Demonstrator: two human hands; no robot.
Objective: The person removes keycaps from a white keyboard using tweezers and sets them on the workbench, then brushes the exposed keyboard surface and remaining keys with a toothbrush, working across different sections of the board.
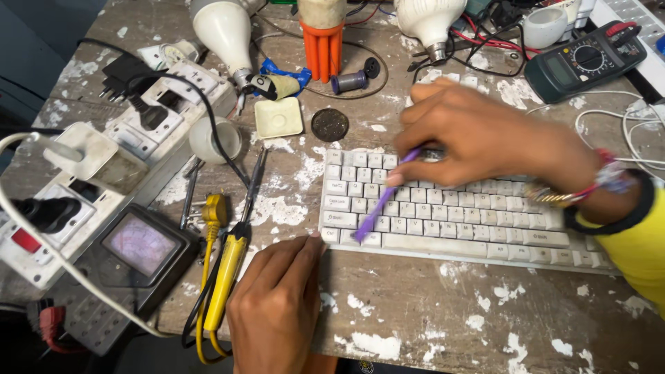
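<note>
A white keyboard (457, 215) lies flat on the paint-flecked counter (415, 312), its long side running left to right; the right hand (478, 138) hovers over its upper rows, fingers closed around a thin purple tool (379, 201) that slants down to the left, its tip resting among the keys near the bottom-left corner; the left hand (277, 308) rests on the counter at that corner, fingers loosely curled and holding nothing, fingertips touching the keyboard's edge; a yellow-handled soldering iron (227, 273) lies just left of this hand, beside a small dark meter (142, 246) with a pale screen; white socket boards (111, 159) with plugged cords line the far left; two white bulbs (225, 31) and an orange-based part (323, 41) stand behind the keyboard; a green multimeter (585, 62) sits at the far right.
</note>
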